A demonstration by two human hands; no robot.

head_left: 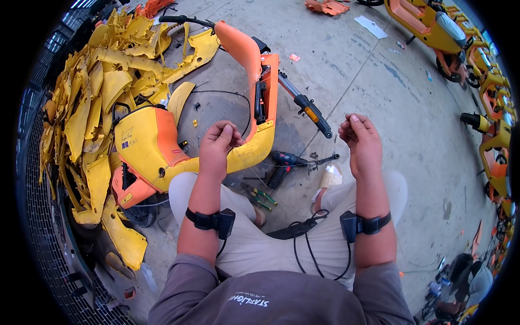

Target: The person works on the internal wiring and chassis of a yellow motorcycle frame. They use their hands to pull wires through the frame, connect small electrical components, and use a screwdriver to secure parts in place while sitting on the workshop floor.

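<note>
A: Where can the right hand (360, 136) pass?

B: To its right, the way is open: bare floor (422, 157) reaches until the row of scooters (496, 143).

A: And across, toward the left hand (221, 138)?

B: This is less simple. A metal tube (304, 105) points into the gap, and nearer the person the drill (287, 158) and the pliers (265, 195) lie on the floor.

A: What blocks the left hand?

B: The scooter body (246, 155) is just beside it; if they touch, I cannot tell. Farther left, the heap of yellow panels (103, 92) closes the side.
</note>
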